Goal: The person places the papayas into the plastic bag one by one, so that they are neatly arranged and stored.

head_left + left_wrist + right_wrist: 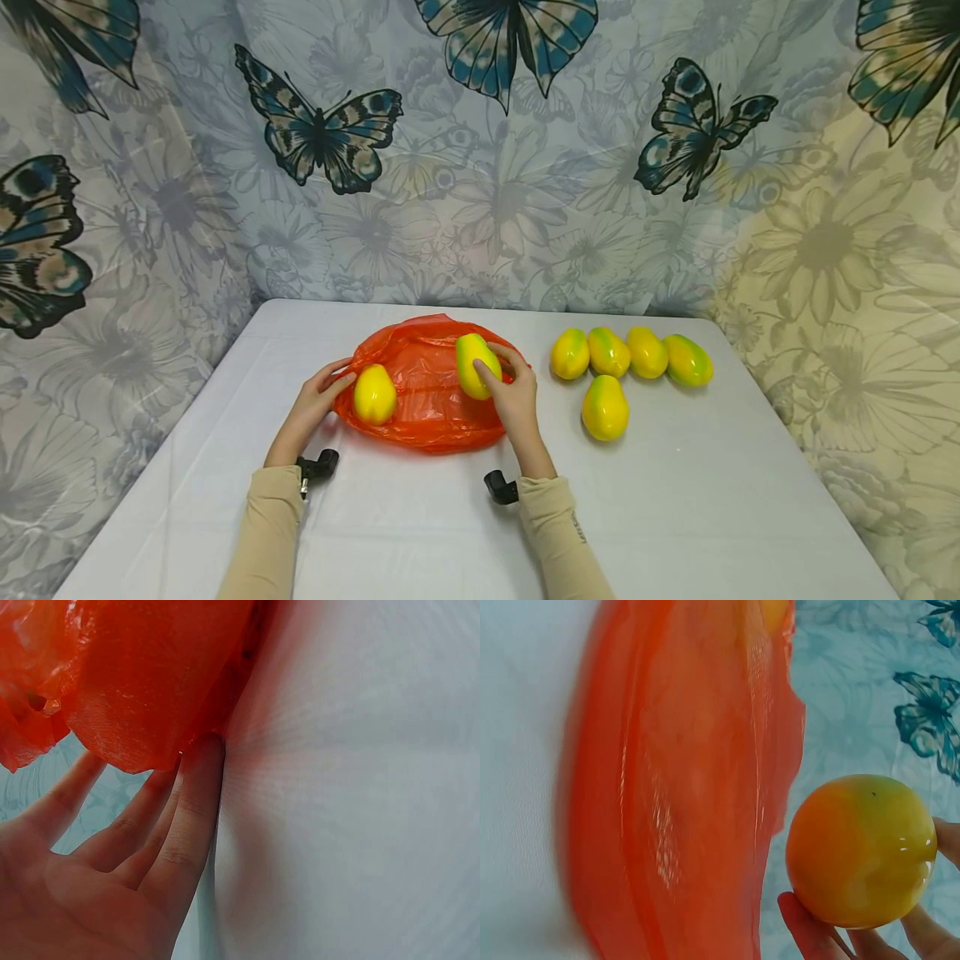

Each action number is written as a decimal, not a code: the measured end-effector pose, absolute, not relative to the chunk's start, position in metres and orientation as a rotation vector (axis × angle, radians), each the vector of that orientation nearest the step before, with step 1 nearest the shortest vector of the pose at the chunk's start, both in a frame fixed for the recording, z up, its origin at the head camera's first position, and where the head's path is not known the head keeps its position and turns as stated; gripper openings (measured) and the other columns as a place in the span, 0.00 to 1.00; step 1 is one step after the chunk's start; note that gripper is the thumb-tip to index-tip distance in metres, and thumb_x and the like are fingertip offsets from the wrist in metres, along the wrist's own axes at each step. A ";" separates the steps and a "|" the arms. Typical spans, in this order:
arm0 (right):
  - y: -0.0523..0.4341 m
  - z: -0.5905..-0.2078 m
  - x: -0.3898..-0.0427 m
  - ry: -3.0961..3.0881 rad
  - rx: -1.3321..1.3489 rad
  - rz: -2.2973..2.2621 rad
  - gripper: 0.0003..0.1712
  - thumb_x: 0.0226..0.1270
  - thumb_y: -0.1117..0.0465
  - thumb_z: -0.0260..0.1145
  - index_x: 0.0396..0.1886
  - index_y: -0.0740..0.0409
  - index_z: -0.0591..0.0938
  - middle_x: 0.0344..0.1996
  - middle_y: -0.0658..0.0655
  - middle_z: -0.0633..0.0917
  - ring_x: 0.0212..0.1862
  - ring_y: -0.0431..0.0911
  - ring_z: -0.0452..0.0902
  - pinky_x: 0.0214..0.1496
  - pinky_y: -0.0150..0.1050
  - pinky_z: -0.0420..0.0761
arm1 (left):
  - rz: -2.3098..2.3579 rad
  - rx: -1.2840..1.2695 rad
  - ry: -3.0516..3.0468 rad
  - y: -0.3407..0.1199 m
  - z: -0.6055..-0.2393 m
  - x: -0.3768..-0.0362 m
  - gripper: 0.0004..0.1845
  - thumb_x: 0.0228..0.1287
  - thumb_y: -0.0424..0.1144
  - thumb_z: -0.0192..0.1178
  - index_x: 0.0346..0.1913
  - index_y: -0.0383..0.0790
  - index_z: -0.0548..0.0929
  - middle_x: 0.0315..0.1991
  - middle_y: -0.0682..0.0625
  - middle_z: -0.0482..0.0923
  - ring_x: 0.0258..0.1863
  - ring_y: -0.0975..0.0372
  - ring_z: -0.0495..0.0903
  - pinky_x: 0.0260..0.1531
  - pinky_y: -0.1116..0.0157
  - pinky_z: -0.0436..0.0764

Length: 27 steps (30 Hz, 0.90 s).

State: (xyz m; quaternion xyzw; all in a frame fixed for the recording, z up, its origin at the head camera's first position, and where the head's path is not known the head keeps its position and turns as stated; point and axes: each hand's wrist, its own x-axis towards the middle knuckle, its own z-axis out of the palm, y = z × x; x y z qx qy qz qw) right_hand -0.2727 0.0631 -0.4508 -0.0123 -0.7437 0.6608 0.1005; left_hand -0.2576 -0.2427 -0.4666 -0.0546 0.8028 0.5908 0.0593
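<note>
My right hand (pixel 516 396) grips a glossy yellow-green mango (pixel 474 367) over the right part of an open red plastic bag (pixel 435 392). The right wrist view shows this mango (pixel 862 851) between thumb and fingers, beside the bag's side (pixel 682 787). At the bag's left rim is my left hand (pixel 318 400), close to a second mango (pixel 375 395) in the left part of the bag. Seen from the left wrist, straight fingers (pixel 184 832) touch the outside of the red plastic (pixel 157 682), low by the table; their tips are partly hidden by it.
Right of the bag, several mangoes (pixel 609 352) form a row on the white-covered table (pixel 712 500). Another mango (pixel 606 408) lies in front of them. A butterfly-patterned cloth (pixel 510 208) hangs behind the table and along its sides.
</note>
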 end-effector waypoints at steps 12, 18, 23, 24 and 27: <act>0.050 -0.450 -0.269 -2.232 -0.011 1.952 0.25 0.62 0.53 0.71 0.59 0.53 0.80 0.60 0.57 0.80 0.61 0.55 0.74 0.57 0.48 0.80 | 1.815 -0.145 2.423 -0.242 -0.467 -0.257 0.30 0.74 0.48 0.53 0.73 0.43 0.63 0.70 0.35 0.66 0.59 0.47 0.70 0.44 0.72 0.75; 0.043 -0.451 -0.270 -2.238 -0.004 1.953 0.24 0.62 0.53 0.71 0.57 0.50 0.81 0.58 0.54 0.81 0.59 0.52 0.74 0.56 0.45 0.81 | 1.812 -0.145 2.424 -0.242 -0.466 -0.257 0.30 0.74 0.48 0.53 0.73 0.44 0.63 0.70 0.36 0.66 0.59 0.48 0.70 0.44 0.72 0.75; 0.038 -0.451 -0.269 -2.264 -0.009 1.962 0.23 0.62 0.52 0.71 0.57 0.48 0.82 0.58 0.52 0.81 0.58 0.51 0.73 0.53 0.44 0.82 | 1.801 -0.159 2.423 -0.241 -0.463 -0.256 0.29 0.74 0.48 0.52 0.74 0.44 0.63 0.70 0.36 0.66 0.59 0.48 0.70 0.44 0.72 0.74; 0.037 -0.451 -0.269 -2.267 -0.005 1.961 0.23 0.62 0.52 0.71 0.57 0.48 0.82 0.58 0.52 0.81 0.58 0.51 0.73 0.53 0.44 0.83 | 1.799 -0.161 2.423 -0.241 -0.463 -0.256 0.29 0.74 0.48 0.52 0.74 0.44 0.63 0.70 0.36 0.66 0.59 0.48 0.70 0.44 0.72 0.74; 0.035 -0.451 -0.268 -2.267 0.006 1.961 0.23 0.62 0.52 0.71 0.57 0.48 0.82 0.58 0.52 0.81 0.58 0.52 0.74 0.52 0.44 0.83 | 1.798 -0.163 2.422 -0.242 -0.464 -0.257 0.30 0.74 0.48 0.52 0.74 0.44 0.62 0.71 0.36 0.65 0.59 0.47 0.70 0.45 0.71 0.74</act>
